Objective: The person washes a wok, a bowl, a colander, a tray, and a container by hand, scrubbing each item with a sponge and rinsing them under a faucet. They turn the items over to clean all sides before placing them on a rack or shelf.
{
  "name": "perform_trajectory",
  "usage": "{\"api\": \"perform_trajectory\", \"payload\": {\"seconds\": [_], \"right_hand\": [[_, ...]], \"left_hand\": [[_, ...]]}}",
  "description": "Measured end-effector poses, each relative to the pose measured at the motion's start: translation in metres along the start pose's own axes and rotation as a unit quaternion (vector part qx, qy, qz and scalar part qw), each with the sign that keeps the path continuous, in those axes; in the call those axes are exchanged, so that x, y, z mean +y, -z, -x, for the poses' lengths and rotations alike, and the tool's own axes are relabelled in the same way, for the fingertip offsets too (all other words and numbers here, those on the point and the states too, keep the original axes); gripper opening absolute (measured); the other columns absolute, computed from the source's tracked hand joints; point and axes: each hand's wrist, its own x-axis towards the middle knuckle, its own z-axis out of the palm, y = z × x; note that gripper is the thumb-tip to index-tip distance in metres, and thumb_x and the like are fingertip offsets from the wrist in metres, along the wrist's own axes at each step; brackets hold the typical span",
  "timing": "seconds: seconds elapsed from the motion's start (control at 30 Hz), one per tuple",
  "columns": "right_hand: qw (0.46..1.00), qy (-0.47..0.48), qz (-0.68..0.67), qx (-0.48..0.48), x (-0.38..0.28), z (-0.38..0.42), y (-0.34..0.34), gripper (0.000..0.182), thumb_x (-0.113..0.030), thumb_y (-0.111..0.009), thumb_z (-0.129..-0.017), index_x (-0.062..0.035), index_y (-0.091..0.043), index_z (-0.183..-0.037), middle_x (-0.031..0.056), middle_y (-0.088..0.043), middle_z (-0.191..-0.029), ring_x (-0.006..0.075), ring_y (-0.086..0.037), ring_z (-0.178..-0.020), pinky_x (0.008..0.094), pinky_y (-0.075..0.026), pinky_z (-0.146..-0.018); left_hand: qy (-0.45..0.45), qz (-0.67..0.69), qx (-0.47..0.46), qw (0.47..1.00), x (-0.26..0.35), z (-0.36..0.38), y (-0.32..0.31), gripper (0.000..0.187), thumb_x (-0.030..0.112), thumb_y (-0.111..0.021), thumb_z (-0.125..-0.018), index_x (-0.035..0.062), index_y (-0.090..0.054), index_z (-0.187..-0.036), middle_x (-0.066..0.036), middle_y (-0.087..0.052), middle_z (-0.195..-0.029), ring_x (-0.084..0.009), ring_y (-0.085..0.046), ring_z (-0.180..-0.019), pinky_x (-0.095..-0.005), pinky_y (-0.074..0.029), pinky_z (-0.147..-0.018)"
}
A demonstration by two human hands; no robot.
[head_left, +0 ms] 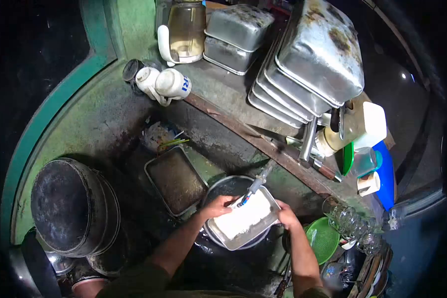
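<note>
A rectangular metal tray filled with white foam lies across a round dark basin under a tap. My left hand rests on the tray's far left edge, fingers on the foam near the tap's spout. Gripping the tray's right edge is my right hand. The tray tilts slightly over the basin.
A second empty tray lies left of the basin. Large blackened pots stand at the left. Stacked metal pans and jugs sit on the ledge behind. A green bowl and glasses are at the right.
</note>
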Motion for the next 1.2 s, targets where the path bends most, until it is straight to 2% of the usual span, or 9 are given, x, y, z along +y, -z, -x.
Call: {"api": "perform_trajectory", "payload": {"seconds": [0.07,0.13,0.2,0.27,0.37,0.73,0.87,1.0,1.2], "right_hand": [[0.992,0.020,-0.077,0.094,-0.036,0.053,-0.006,0.053,0.000,-0.057,-0.086,-0.0054,-0.047,-0.138,0.0094,-0.064,-0.104,0.0195,-0.063,-0.082,0.0322,-0.054,-0.063],[0.888,0.275,0.258,0.265,0.031,0.053,0.011,0.071,0.007,-0.052,-0.077,-0.0048,-0.034,-0.145,0.0215,-0.056,-0.117,0.0367,-0.055,-0.104,0.0432,-0.047,-0.092],[0.874,0.287,0.252,0.300,0.018,0.095,-0.015,0.079,0.011,-0.054,-0.073,-0.0022,-0.028,-0.146,0.0265,-0.045,-0.128,0.0439,-0.041,-0.121,0.0481,-0.034,-0.106],[0.835,0.314,0.348,0.289,0.025,0.120,-0.043,0.086,0.013,-0.061,-0.068,-0.0003,-0.027,-0.146,0.0299,-0.029,-0.138,0.0462,-0.040,-0.121,0.0476,-0.036,-0.105],[0.841,0.330,0.364,0.224,0.040,0.140,-0.081,0.083,0.004,-0.069,-0.069,-0.0009,-0.032,-0.143,0.0299,-0.030,-0.139,0.0484,-0.035,-0.128,0.0485,-0.035,-0.108],[0.822,0.322,0.450,0.136,-0.075,0.032,-0.178,0.063,-0.043,-0.051,-0.091,-0.0195,-0.033,-0.147,0.0291,-0.016,-0.151,0.0550,-0.016,-0.136,0.0695,-0.014,-0.105],[0.922,0.286,0.225,0.129,-0.086,-0.065,-0.182,0.049,-0.044,-0.050,-0.093,-0.0107,-0.056,-0.129,0.0273,-0.053,-0.127,0.0419,-0.050,-0.120,0.0460,-0.041,-0.099],[0.986,0.066,0.058,-0.138,-0.086,-0.071,-0.140,0.070,-0.061,-0.061,-0.084,-0.0003,-0.063,-0.118,0.0090,-0.067,-0.110,0.0211,-0.060,-0.095,0.0364,-0.046,-0.086],[0.973,-0.086,-0.213,0.023,-0.045,-0.001,-0.067,0.055,-0.045,-0.050,-0.096,0.0035,-0.058,-0.121,0.0147,-0.066,-0.111,0.0247,-0.066,-0.094,0.0381,-0.053,-0.085]], "left_hand": [[0.060,-0.108,0.091,0.988,-0.029,-0.022,-0.009,0.046,0.015,-0.060,-0.092,0.0007,-0.050,-0.134,-0.005,-0.061,-0.120,-0.0145,-0.057,-0.106,-0.0287,-0.044,-0.094],[0.188,-0.314,0.265,0.892,-0.062,-0.028,-0.026,0.058,0.043,-0.053,-0.096,0.0037,-0.045,-0.139,-0.010,-0.057,-0.129,-0.0254,-0.055,-0.115,-0.0366,-0.043,-0.097],[0.393,0.200,0.337,0.832,-0.001,-0.022,-0.056,0.075,0.058,-0.038,-0.097,0.0040,-0.026,-0.147,-0.017,-0.045,-0.140,-0.0379,-0.047,-0.123,-0.0495,-0.042,-0.101],[0.330,0.583,0.198,0.715,-0.056,-0.021,-0.037,0.074,0.053,-0.041,-0.097,0.0050,-0.016,-0.148,-0.020,-0.035,-0.145,-0.0376,-0.045,-0.123,-0.0496,-0.044,-0.098],[0.261,0.452,0.251,0.815,-0.092,-0.022,-0.029,0.022,0.020,-0.049,-0.093,0.0049,-0.058,-0.080,-0.009,-0.059,-0.066,-0.0301,-0.060,-0.063,-0.0448,-0.052,-0.062],[0.070,0.240,0.428,0.869,0.010,0.031,-0.033,0.044,-0.001,-0.035,-0.091,0.0073,-0.046,-0.133,-0.011,-0.062,-0.115,-0.0219,-0.063,-0.100,-0.0362,-0.052,-0.087],[0.103,0.282,0.479,0.825,-0.019,0.067,0.013,0.038,0.004,-0.035,-0.093,0.0087,-0.051,-0.126,-0.012,-0.066,-0.105,-0.0245,-0.066,-0.090,-0.0371,-0.054,-0.080],[0.119,0.237,0.314,0.912,-0.001,0.056,0.028,0.031,0.007,-0.038,-0.097,0.0030,-0.057,-0.121,-0.009,-0.066,-0.105,-0.0183,-0.065,-0.089,-0.0332,-0.053,-0.076],[0.071,-0.241,0.154,0.956,0.008,-0.032,0.005,0.024,0.017,-0.050,-0.096,0.0047,-0.070,-0.102,-0.010,-0.070,-0.091,-0.0183,-0.064,-0.080,-0.0323,-0.050,-0.074]]}}
